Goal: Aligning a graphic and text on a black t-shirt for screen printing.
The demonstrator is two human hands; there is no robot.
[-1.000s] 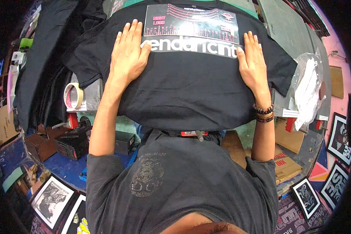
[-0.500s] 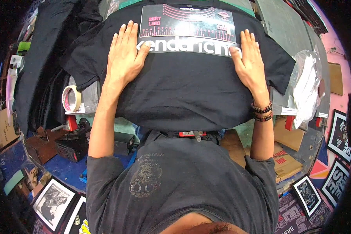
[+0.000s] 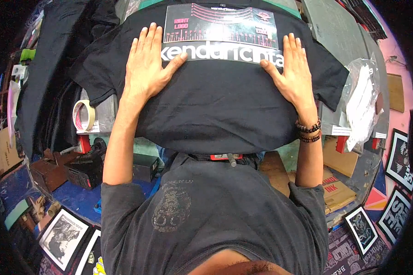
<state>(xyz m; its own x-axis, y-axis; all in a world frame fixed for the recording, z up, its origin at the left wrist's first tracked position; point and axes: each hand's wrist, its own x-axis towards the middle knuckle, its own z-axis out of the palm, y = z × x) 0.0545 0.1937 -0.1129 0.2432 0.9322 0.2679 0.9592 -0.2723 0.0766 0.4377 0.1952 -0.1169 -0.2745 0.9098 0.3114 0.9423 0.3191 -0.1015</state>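
A black T-shirt [image 3: 215, 105] lies spread on a platen. Across its upper chest is a clear transfer strip with large white lettering [image 3: 220, 53], and just above that a transparent alignment ruler [image 3: 220, 25] with pink marks. My left hand [image 3: 147, 68] lies flat on the shirt at the left end of both, fingers extended, thumb reaching onto the lettering. My right hand [image 3: 293, 73] lies flat at the right end, fingers extended along the ruler's side, thumb angled inward at the lettering's lower edge, beaded bracelets on that wrist.
A masking tape roll [image 3: 84, 117] is left of the shirt, with dark garments [image 3: 46, 82] beyond. A crumpled clear bag [image 3: 360, 105] lies on the right. Metal boxes [image 3: 48, 172], flattened cardboard [image 3: 337, 190] and framed prints [image 3: 64, 236] are lower around me.
Both hands have shifted slightly leftward along with the ruler and lettering. My thumbs have spread inward over the strip, my right one most, showing more of the lettering's right end.
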